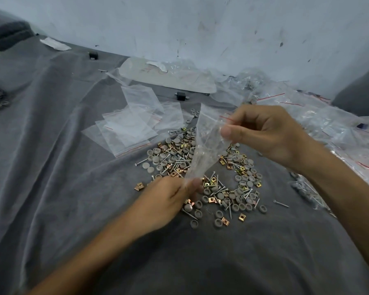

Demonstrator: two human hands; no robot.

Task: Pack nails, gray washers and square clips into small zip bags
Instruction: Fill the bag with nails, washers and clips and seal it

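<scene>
Left hand (pixel 168 196), right hand (pixel 264 133) pinch zip bag (pixel 205 143) (clear) over nails (pixel 178 165)

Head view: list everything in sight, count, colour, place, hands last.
held zip bag: one, clear with red strip, above the pile
gray washers: many, gray, mixed pile mid-cloth
nails: many, silver, pile and strays
square clips: many, gold or copper, same pile
empty zip bags: several, clear, left behind the pile
bag heap: uncounted, clear, far right
black blocks: two, black, far side
cloth: one, gray, under everything
left hand: one, pinches the bag's lower end
right hand: one, pinches its red-strip top
</scene>
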